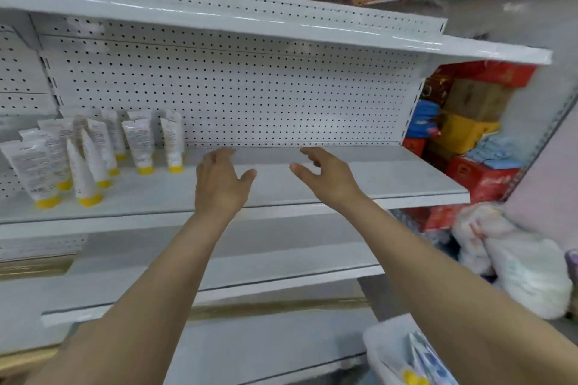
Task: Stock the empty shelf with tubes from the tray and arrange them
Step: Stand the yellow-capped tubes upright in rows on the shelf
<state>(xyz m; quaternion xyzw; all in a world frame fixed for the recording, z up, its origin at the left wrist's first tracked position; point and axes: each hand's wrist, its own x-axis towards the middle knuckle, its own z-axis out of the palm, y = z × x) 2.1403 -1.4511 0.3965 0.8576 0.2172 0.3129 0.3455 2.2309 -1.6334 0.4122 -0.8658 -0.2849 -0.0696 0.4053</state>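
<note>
Both the left hand [219,184] and the right hand [328,178] hover loosely spread and empty over the shelf [359,178]. The tubes [93,159] stand cap-down at its left end — light, soft, tippy; more lie in the tray [384,350]. Best gripped mid-body.

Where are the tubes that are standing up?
In the head view, the tubes stand cap-down at the left end of the shelf, left of the left hand.
</note>
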